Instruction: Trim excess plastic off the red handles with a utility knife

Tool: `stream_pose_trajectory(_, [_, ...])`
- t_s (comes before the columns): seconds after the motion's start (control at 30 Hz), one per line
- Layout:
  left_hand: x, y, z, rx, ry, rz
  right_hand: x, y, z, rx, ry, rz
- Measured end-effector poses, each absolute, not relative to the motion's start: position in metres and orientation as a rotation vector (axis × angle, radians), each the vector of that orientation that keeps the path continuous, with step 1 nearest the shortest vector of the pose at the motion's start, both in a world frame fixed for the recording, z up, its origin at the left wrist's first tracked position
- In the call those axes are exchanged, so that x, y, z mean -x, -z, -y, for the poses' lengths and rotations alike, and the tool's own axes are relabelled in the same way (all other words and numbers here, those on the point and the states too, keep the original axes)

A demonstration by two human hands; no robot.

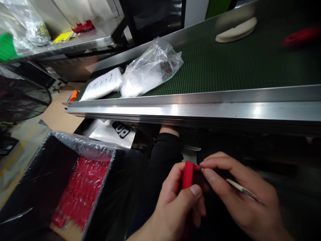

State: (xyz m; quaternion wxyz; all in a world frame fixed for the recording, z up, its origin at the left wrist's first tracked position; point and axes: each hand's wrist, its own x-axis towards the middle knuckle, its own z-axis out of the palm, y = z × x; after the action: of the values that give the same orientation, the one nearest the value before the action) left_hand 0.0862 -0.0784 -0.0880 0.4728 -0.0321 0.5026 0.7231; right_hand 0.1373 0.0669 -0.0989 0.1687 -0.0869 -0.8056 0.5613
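Note:
In front of my lap, my left hand point(179, 201) is closed around a red plastic part point(188, 174), held with its narrow side up. Close on its right, my right hand point(240, 190) pinches thumb and forefinger together at a small red bit on the part's edge. A thin pale tool point(242, 188) with a dark, slim metal end lies in the right hand, passing between the fingers and pointing back to the right. The lower end of the red part is hidden behind my left fingers.
A green conveyor belt point(200, 70) with a metal rail point(200, 107) runs across ahead, carrying plastic bags point(150, 72), a cream curved piece point(237, 30) and a red piece point(302, 36). At left stand a lined bin point(100, 197) of red parts point(82, 190) and a fan point(22, 90).

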Motion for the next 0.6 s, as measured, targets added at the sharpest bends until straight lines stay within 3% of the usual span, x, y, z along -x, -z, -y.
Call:
stream_pose_trajectory(0.37, [-0.081,0.087,0.084,-0.560,-1.423,-2.017,-0.132,0.093,-0.077,0.142,-1.540,2.424])
stream_pose_trajectory(0.6, [-0.081,0.086,0.083,-0.395,-1.502,-1.931,-0.136,0.103,-0.085,0.267,-1.318,2.401])
